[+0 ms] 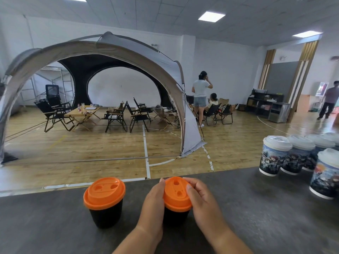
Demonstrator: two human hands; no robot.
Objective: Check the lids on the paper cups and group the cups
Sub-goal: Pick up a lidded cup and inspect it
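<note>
On the dark, matt grey counter (256, 208) I count 2 black paper cups, each capped with a glossy orange plastic lid. Each lid is domed and round, with 2 oval recesses pressed into its top.

The free black cup (105, 213) stands upright on its own, left of the hands and not touching them. The held black cup (176, 215) stands upright near the counter's front edge, clasped from both sides. The left hand (153, 204) curls against its left wall and lid rim. The right hand (203, 202) wraps its thumb and fingers round the right rim of the orange lid (177, 194).

Well apart at the far right is a cluster of printed cups (274, 158) with white lids, touching one another. 4 show plainly and a 5th is cut off by the edge. Their wraps carry cartoon figures, and any lettering is too blurred to read.

Beyond the counter on the wooden floor are 1 grey dome tent (139, 52) and 3 people: 1 standing (200, 88), 1 seated (213, 100) and 1 at the right edge (330, 99).
</note>
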